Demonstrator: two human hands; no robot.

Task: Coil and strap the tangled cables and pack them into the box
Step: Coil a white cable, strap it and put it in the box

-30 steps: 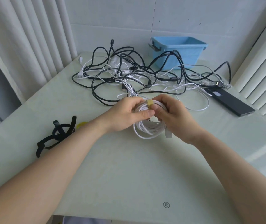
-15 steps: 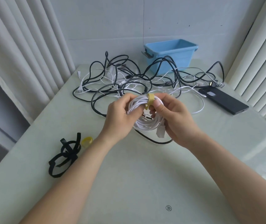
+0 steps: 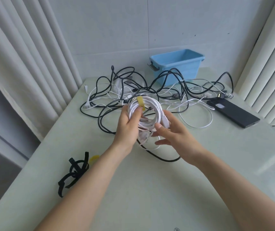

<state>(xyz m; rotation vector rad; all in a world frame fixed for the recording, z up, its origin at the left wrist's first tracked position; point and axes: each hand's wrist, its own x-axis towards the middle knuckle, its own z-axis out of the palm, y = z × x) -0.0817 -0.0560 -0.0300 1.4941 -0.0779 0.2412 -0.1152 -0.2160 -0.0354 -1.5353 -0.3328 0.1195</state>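
Up goes the white coil (image 3: 151,105), higher off the bench (image 3: 150,189) than it was half a second ago. Back then both hands pinched the yellow strap (image 3: 140,104). Now only one hand holds on.

Far left on the bench lie the black straps (image 3: 74,174), with a spare yellow strap (image 3: 94,158) just beside them. Next, the left hand (image 3: 128,124) grips the white coil, with its fingers curled round the left side. The yellow strap wraps the top of the coil. The right hand (image 3: 173,134) is loose and spread and grips nothing. Its thumb is at the white plug (image 3: 165,120) on the coil's right side.

So I think the strap is done up and this coil is ready to pack. Behind the hands the tangled cables (image 3: 166,90) still sit in a big heap. The blue box (image 3: 178,70) stands at the back, and I see no cable in it. A flat black thing (image 3: 233,112) lies far right.
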